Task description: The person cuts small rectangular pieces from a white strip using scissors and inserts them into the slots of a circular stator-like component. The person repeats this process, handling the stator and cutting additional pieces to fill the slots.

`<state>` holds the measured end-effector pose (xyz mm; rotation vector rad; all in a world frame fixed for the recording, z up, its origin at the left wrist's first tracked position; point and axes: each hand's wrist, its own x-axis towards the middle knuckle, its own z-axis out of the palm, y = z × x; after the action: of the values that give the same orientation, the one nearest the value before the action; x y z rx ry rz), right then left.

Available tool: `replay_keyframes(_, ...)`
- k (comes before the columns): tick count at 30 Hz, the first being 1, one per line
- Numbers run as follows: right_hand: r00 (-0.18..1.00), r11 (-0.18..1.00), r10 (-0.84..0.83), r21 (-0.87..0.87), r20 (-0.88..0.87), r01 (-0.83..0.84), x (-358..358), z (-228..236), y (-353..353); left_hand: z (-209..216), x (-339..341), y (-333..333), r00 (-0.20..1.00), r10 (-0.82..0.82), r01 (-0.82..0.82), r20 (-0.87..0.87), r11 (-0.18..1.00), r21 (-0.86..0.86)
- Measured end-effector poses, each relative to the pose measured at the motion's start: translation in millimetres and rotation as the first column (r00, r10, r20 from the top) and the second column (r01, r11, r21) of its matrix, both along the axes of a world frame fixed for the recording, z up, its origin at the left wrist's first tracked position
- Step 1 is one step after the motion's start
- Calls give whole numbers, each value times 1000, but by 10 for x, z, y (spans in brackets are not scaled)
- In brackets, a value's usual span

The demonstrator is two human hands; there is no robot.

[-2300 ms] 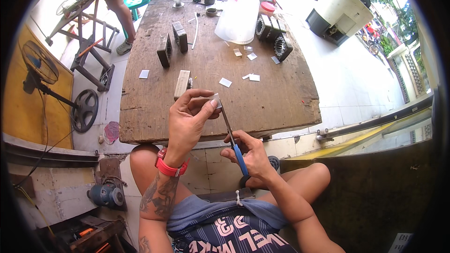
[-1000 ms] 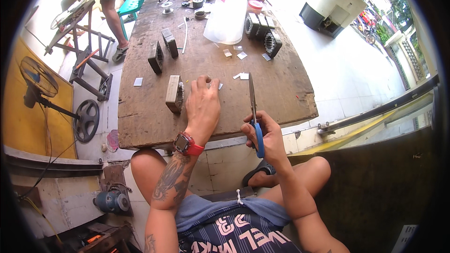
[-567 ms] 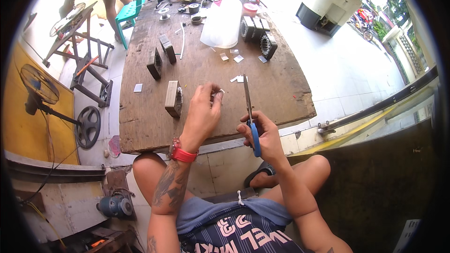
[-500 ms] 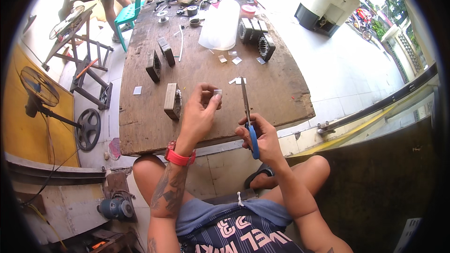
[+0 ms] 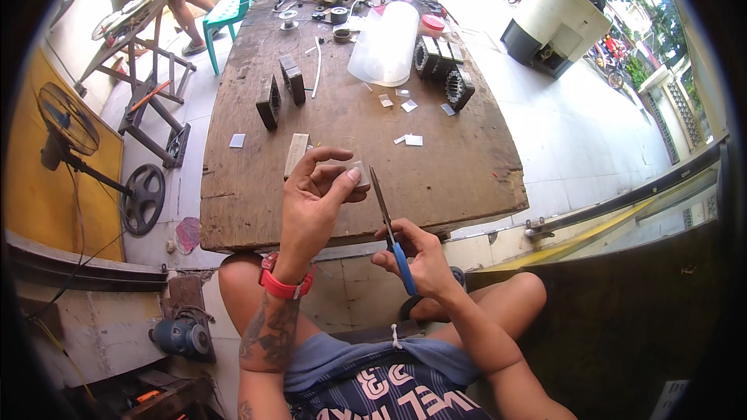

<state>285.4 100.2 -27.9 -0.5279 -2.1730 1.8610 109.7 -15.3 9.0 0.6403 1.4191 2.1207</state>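
Between the thumb and fingers of my left hand point(image 5: 315, 202) is a small pale plastic piece point(image 5: 359, 173). My right hand point(image 5: 420, 257) grips blue-handled scissors point(image 5: 401, 260), their blades pointing up and away, close beside the piece. A metal motor core point(image 5: 296, 154) stands just behind my left hand, which partly covers it. Farther along the wooden table point(image 5: 467, 163) are two more slotted cores, one of them a dark core point(image 5: 268, 103). Small cut pieces point(image 5: 413, 141) lie beyond the scissors' tips.
A rolled translucent sheet point(image 5: 385, 47) lies at the table's middle, with several slotted cores point(image 5: 459, 87) to its right. Spools and loose tools crowd the far end. A green chair point(image 5: 233, 12), a fan point(image 5: 68, 120) and another person's legs point(image 5: 187, 8) are at left.
The scissors have come left and nearer to me, beside the plastic piece. My left hand has shifted slightly and now covers more of the nearest core. The view has also shifted.
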Motion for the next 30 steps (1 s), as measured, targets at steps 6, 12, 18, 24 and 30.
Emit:
replay_keyframes(6, 999, 999, 39, 31, -7, -38, 5, 25, -28, -19, -19, -43, 997, 9, -8, -73, 1000, 3)
replay_keyframes(12, 1000, 999, 15, 37, 2, -15, -15, 6, -34, -11, 5, -53, 997, 15, -17, -80, 1000, -24)
replay_keyframes(18, 1000, 999, 16, 47, 7, -17, -25, -9, -33, -25, 12, -48, 997, 23, -25, -68, 999, -32)
replay_keyframes(24, 999, 1000, 23, 1, 49, -23, -20, 28, -47, -25, 2, -60, 998, 15, -19, -63, 998, -61)
replay_keyframes(30, 998, 999, 18, -33, 65, -15, -20, 45, -73, -6, 11, -64, 999, 25, -27, -41, 998, -58)
